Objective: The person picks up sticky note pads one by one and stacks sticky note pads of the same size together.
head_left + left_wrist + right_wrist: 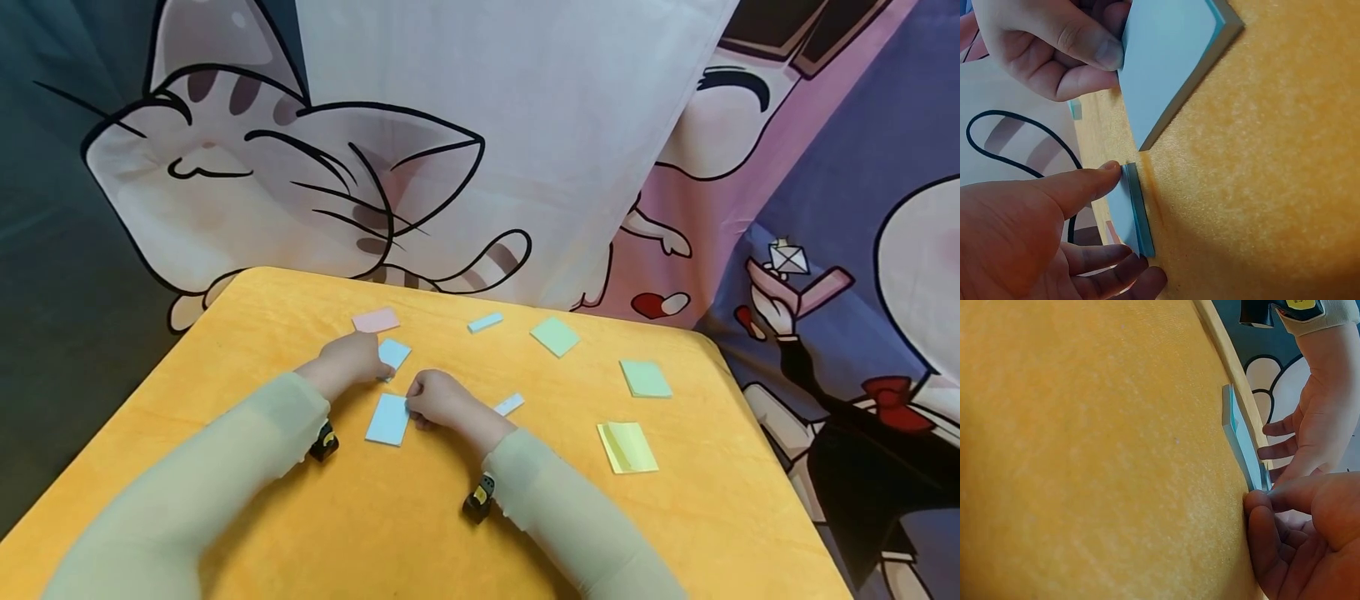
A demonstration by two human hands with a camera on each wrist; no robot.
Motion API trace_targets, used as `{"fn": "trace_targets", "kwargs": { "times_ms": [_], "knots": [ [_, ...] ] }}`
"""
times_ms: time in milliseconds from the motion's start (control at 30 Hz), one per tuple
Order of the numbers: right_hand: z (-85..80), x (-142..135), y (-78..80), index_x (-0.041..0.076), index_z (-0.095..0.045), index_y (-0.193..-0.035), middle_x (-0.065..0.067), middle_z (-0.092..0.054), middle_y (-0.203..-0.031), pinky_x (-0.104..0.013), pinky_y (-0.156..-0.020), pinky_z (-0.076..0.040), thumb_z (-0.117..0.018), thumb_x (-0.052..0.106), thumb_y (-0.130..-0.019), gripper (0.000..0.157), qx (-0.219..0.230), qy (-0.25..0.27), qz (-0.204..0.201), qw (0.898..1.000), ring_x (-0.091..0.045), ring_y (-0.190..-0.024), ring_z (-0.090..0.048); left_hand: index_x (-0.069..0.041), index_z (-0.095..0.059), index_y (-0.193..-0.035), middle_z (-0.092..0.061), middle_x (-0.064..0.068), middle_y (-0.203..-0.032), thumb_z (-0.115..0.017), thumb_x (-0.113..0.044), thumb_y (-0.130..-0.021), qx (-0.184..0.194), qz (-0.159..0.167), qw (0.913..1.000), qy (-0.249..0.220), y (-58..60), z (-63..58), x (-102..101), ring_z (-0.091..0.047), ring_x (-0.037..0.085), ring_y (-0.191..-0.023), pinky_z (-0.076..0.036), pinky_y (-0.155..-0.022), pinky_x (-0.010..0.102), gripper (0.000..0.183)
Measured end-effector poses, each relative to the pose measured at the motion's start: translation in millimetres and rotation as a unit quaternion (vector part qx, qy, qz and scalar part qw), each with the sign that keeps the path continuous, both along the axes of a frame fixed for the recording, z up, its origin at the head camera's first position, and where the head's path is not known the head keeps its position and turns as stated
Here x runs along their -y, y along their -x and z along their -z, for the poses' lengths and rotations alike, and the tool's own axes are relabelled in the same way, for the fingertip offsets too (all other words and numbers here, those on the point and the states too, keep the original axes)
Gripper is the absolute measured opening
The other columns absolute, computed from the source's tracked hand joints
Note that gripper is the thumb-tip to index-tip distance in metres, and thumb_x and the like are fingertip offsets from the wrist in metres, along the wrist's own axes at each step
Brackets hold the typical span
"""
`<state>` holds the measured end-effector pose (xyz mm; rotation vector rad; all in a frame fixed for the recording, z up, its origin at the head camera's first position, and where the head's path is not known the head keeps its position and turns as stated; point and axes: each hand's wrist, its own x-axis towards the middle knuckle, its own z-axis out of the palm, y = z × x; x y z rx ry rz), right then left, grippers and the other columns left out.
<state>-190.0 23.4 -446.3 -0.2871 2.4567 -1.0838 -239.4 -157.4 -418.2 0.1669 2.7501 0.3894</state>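
Observation:
Two light-blue sticky-note pads lie near the middle of the table. My left hand (351,363) grips the farther blue pad (394,355). In the left wrist view its thumb and fingers span the pad's two ends (1140,215). The nearer blue pad (387,419) has its right edge between the thumb and curled fingers of my right hand (444,402). The right wrist view shows this pad (1241,444) nearly edge-on, with my right fingertips at its near corner. Its top sheet curls up slightly at one corner.
A pink pad (377,320) lies just beyond my left hand. Small pale-blue strips, one farther off (485,322) and one behind my right wrist (510,405), rest on the yellow table (525,533). Rightward are two green pads (555,337) and a yellow pad (633,447) with a creased sheet.

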Motion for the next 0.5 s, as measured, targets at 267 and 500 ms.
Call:
{"fn": "trace_targets", "kwargs": {
  "times_ms": [267,500],
  "knots": [
    [-2.3,-1.4,0.7,0.009,-0.062,-0.085,-0.005,-0.063,-0.068,-0.029,-0.054,-0.051,-0.061,0.013,-0.098,0.013,0.001,-0.004,-0.007,1.0,-0.017,-0.055,-0.059,-0.002,-0.062,-0.097,-0.06,0.007,-0.082,-0.07,-0.047,-0.088,-0.005,-0.001,0.9999,0.013,-1.9,-4.1,-4.0,-0.054,0.023,-0.072,-0.045,-0.064,0.039,0.046],
    [-1.8,-1.9,1.2,0.01,-0.062,-0.085,-0.005,-0.063,-0.067,-0.028,-0.055,-0.05,-0.061,0.014,-0.098,0.013,-0.001,-0.009,-0.009,1.0,-0.016,-0.055,-0.059,0.002,-0.06,-0.11,-0.063,0.011,-0.093,-0.074,-0.042,-0.087,0.004,0.0,0.9998,0.021,2.7,-1.9,-8.6,-0.055,0.023,-0.075,-0.045,-0.066,0.039,0.051]
  ]
}}
